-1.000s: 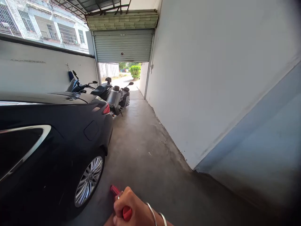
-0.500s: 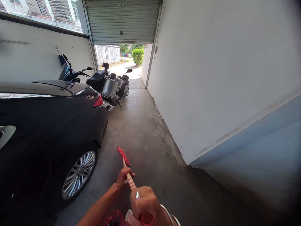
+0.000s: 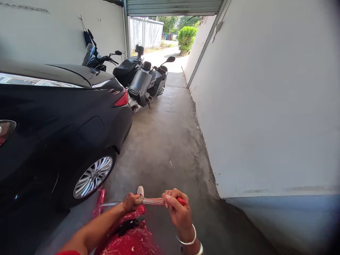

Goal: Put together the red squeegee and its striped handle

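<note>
Both hands hold a long-handled mop or broom across my front. My right hand [image 3: 177,209] grips the red end of the striped handle [image 3: 152,202]. My left hand [image 3: 131,202] grips the handle farther along. The shaft runs left to a red head [image 3: 99,201] on the concrete floor, close to the rear wheel [image 3: 92,177] of a black car [image 3: 61,117]. Two silver bangles sit on my right wrist. Red patterned clothing shows below my hands.
The black car fills the left side. Two scooters [image 3: 143,79] stand beyond it near the open roller door. A white wall [image 3: 260,99] runs along the right, leaving a concrete lane [image 3: 167,138] between it and the car.
The handle has swung from pointing forward to lying across me, and its red head has moved left toward the car's wheel. The view has tilted down and moved forward.
</note>
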{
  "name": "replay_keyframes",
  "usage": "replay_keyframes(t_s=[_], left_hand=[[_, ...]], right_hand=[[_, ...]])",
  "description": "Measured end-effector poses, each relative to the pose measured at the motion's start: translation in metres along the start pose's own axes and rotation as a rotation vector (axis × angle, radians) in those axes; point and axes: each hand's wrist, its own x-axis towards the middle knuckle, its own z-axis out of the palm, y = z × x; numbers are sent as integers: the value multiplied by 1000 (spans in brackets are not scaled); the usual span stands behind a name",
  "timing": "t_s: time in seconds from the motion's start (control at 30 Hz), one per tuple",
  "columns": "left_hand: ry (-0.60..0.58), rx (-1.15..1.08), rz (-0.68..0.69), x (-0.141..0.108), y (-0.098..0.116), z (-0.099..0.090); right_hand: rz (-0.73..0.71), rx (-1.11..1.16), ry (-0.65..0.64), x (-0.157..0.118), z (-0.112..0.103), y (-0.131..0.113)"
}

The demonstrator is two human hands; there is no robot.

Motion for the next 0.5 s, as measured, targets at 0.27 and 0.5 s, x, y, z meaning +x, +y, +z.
replay_keyframes(t_s=[0.27, 0.5], left_hand=[[164, -78, 21, 218, 21, 7], [206, -221, 41, 343, 41, -3]], right_hand=[[-198, -523, -346, 123, 5, -101], [-342, -953, -712, 218, 21, -85]])
